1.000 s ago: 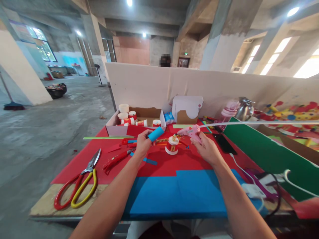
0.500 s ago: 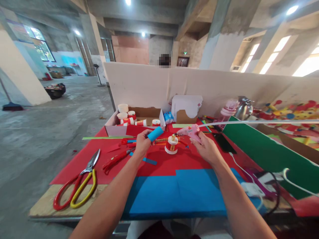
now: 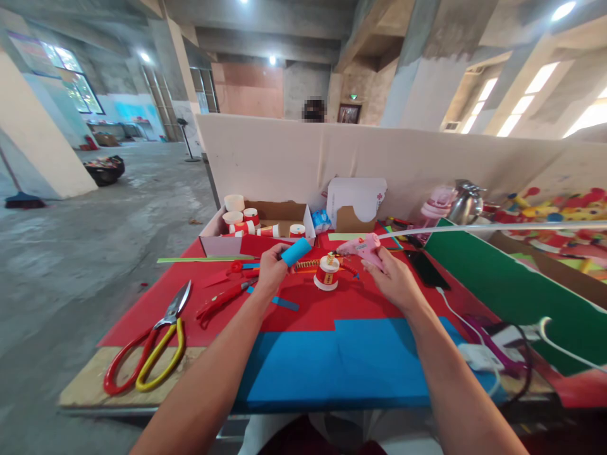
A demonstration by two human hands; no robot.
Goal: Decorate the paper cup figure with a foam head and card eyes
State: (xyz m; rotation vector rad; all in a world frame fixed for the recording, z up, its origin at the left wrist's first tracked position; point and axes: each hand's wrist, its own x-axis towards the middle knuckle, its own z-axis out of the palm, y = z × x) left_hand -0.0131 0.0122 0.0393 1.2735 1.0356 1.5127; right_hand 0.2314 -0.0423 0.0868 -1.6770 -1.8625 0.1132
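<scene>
My left hand (image 3: 272, 268) is closed on a blue paper roll (image 3: 296, 252), tilted up to the right. In my right hand (image 3: 389, 273) is a pink hot glue gun (image 3: 363, 249), its nozzle pointing left over a small red and white paper cup (image 3: 327, 273). That cup stands upside down on the red sheet, with a small yellow folded piece on top. Whether the nozzle touches this piece I cannot tell. Behind my left hand lie a coiled spring-like strip (image 3: 307, 265) and blue paper strips (image 3: 285, 304). A red-handled tool (image 3: 222, 301) lies left of my left forearm.
Large scissors (image 3: 156, 344) with red and yellow handles lie at the left. A box (image 3: 213, 246) of paper cups stands at the back. On the right are a phone (image 3: 427, 270), charging cables, a power strip and a green panel (image 3: 502, 294). Blue sheets (image 3: 332, 366) cover the front edge.
Both hands keep nearly the same pose, with the paper roll and the glue gun still in them. The view has shifted slightly.
</scene>
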